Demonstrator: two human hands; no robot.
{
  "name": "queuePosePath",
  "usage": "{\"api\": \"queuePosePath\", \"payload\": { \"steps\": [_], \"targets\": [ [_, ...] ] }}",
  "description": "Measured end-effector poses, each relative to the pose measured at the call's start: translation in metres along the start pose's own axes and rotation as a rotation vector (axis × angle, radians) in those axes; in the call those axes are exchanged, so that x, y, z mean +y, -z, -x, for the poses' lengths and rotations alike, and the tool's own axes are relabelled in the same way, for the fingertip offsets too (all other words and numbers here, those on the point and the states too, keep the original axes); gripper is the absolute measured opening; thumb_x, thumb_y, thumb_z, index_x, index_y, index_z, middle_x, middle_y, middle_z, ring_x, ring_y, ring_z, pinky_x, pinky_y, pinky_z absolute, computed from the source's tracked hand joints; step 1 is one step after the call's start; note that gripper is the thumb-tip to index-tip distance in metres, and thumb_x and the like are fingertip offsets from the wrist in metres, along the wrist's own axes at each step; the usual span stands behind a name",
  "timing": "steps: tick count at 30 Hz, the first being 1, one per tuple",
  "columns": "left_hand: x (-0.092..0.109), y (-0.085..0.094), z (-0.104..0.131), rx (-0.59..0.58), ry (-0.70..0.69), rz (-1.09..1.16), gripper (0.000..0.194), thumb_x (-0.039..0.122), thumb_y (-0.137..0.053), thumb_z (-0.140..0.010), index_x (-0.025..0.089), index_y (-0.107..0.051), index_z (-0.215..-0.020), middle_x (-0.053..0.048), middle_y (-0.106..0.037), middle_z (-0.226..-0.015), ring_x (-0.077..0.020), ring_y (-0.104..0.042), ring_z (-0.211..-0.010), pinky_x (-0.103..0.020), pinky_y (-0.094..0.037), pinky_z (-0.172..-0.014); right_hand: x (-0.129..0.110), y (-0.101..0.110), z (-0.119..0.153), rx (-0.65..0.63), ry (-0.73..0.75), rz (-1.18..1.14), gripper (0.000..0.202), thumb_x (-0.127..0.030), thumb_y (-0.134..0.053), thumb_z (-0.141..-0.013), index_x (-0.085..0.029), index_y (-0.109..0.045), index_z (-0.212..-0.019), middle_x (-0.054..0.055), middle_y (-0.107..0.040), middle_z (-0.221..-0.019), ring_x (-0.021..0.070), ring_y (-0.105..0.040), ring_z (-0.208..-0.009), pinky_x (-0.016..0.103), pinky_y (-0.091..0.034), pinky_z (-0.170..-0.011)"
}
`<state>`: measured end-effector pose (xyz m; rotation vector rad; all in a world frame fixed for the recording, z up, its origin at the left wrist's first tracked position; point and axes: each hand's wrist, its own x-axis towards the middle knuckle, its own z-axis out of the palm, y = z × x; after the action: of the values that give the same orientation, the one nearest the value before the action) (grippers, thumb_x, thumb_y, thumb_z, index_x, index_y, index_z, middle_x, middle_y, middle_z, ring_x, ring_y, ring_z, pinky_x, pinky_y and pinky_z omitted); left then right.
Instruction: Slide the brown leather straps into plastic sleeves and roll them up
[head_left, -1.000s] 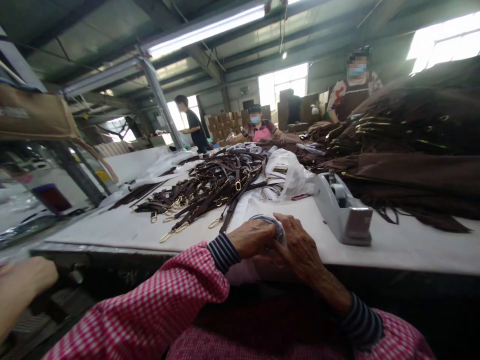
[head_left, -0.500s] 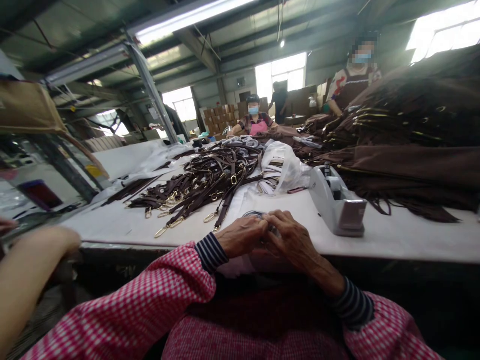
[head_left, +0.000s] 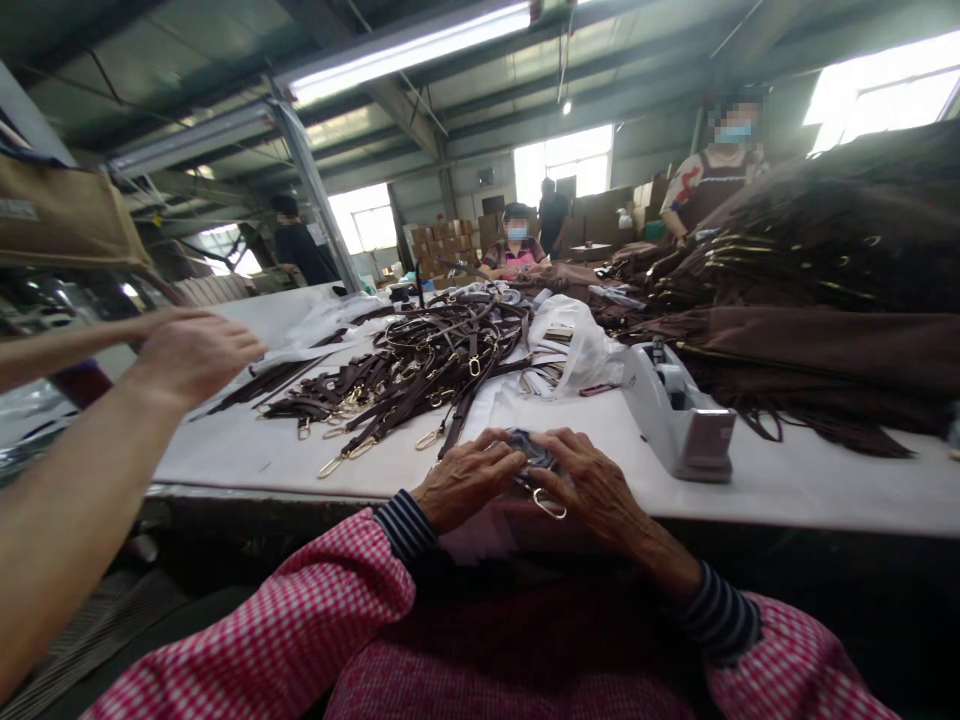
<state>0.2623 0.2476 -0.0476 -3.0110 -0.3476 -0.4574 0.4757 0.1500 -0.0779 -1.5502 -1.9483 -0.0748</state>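
Observation:
Near the table's front edge, a small coiled strap [head_left: 534, 450], greyish and seemingly wrapped in film, lies between my two hands. My left hand [head_left: 469, 478] grips its left side with bent fingers. From the other side, my right hand [head_left: 592, 490] curls its fingers and thumb round it. A gold oval clasp [head_left: 550, 506] hangs out below the coil, by my right thumb. Just beyond my hands spreads a heap of dark brown straps [head_left: 420, 370] with gold clasps. The fingertips partly cover the coil.
A grey tape dispenser [head_left: 679, 415] stands to the right on the white tabletop [head_left: 795, 490]. Behind it rise stacked brown bags [head_left: 840, 350]. A clear plastic bag [head_left: 574, 340] holds flat strips. At left, a co-worker's blurred arms [head_left: 165, 370] reach in; other people work across the table.
My hands have parted slightly, so the coil and its hanging gold clasp now show. The co-worker's arms at left have risen and come further into view.

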Motion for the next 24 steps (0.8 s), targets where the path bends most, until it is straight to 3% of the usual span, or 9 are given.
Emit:
{"api": "queuePosePath", "payload": {
  "steps": [3,7,11,16,20,24],
  "targets": [
    [0.003,-0.007,-0.002,0.039,0.042,0.072,0.023,0.031,-0.057,-0.103,0.022,-0.063,-0.122,-0.007,-0.069,-0.111,-0.0254,-0.051,-0.122,-0.037,-0.054,-0.099,0.009,0.004,-0.003,0.026,-0.07,-0.101,0.045,-0.037,-0.064,-0.099,-0.025,-0.055,-0.141,0.011,-0.064,-0.13,0.0289,-0.064,-0.115,0.046,-0.055,-0.098],
    [0.016,-0.009,-0.004,0.072,0.075,0.055,0.028,0.04,-0.056,-0.102,0.02,-0.064,-0.12,-0.006,-0.066,-0.104,-0.0245,-0.054,-0.107,-0.038,-0.057,-0.093,0.012,0.018,-0.014,-0.064,0.059,-0.079,0.027,-0.034,-0.06,-0.1,-0.03,-0.065,-0.127,0.008,-0.066,-0.121,0.0262,-0.066,-0.11,0.041,-0.057,-0.093],
    [0.022,-0.01,-0.004,0.106,0.082,0.069,0.031,0.042,-0.058,-0.101,0.022,-0.063,-0.124,-0.006,-0.066,-0.112,-0.0243,-0.055,-0.111,-0.039,-0.057,-0.097,0.007,0.022,-0.024,-0.099,0.202,0.104,0.024,-0.03,-0.061,-0.1,-0.025,-0.068,-0.123,0.011,-0.067,-0.121,0.0282,-0.062,-0.113,0.043,-0.055,-0.094],
    [0.015,-0.007,-0.005,0.159,0.102,0.026,0.033,0.038,-0.065,-0.097,0.028,-0.065,-0.128,-0.009,-0.054,-0.143,-0.0286,-0.042,-0.137,-0.049,-0.046,-0.114,0.006,0.014,-0.024,-0.201,0.339,0.261,0.029,-0.038,-0.067,-0.097,-0.02,-0.07,-0.121,0.014,-0.068,-0.117,0.0311,-0.059,-0.11,0.046,-0.053,-0.091],
    [0.012,-0.004,-0.009,0.083,0.087,0.11,0.03,0.041,-0.061,-0.099,0.028,-0.067,-0.125,-0.004,-0.065,-0.127,-0.0223,-0.053,-0.12,-0.04,-0.051,-0.108,0.01,0.01,-0.023,-0.186,0.358,0.261,0.024,-0.037,-0.064,-0.1,-0.019,-0.071,-0.114,0.013,-0.069,-0.114,0.0298,-0.059,-0.107,0.047,-0.05,-0.095],
    [0.014,-0.004,-0.009,0.094,0.118,0.13,0.031,0.041,-0.063,-0.098,0.028,-0.068,-0.125,-0.004,-0.066,-0.126,-0.0227,-0.053,-0.116,-0.04,-0.052,-0.106,0.012,0.012,-0.024,-0.167,0.457,0.237,0.03,-0.033,-0.066,-0.099,-0.016,-0.068,-0.123,0.015,-0.069,-0.12,0.0318,-0.058,-0.113,0.051,-0.05,-0.097]
  ]
}}
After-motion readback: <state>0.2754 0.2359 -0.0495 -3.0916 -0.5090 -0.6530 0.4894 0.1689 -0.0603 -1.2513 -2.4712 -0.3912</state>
